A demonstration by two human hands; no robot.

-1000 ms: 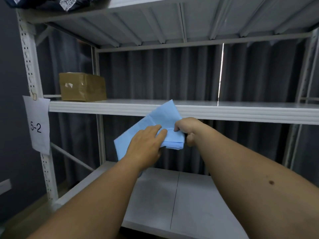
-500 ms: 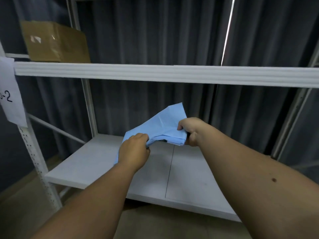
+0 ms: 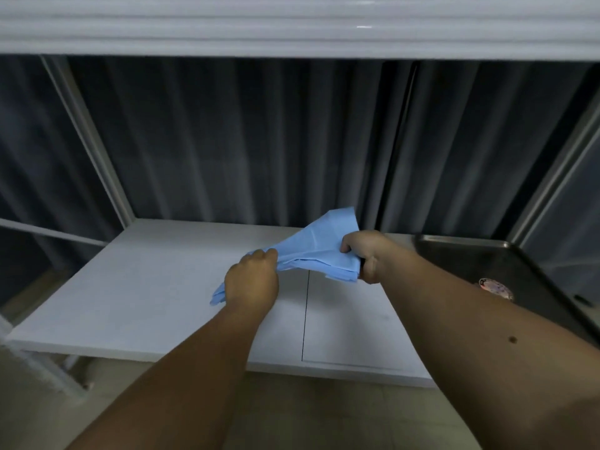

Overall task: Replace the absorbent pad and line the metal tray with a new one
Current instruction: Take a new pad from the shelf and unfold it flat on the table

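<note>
A folded light-blue absorbent pad (image 3: 316, 250) hangs in the air above the lower white shelf (image 3: 156, 287). My left hand (image 3: 251, 280) grips its near left part, and my right hand (image 3: 363, 254) pinches its right edge, where several folded layers show. One corner of the pad sticks up toward the curtain. A dark metal tray (image 3: 526, 271) lies on the shelf at the far right, partly hidden by my right forearm. A small patterned object (image 3: 496, 287) rests inside the tray.
A white shelf board (image 3: 292, 24) runs overhead across the top. Dark grey curtains (image 3: 243, 141) hang behind the rack. White rack posts stand at the left (image 3: 87, 141) and right (image 3: 558, 167). Beige floor shows below the shelf's front edge.
The view has tilted down from the middle shelf to the lower one, bringing the metal tray into sight. Both hands keep hold of the blue pad and have lowered over the lower shelf.
</note>
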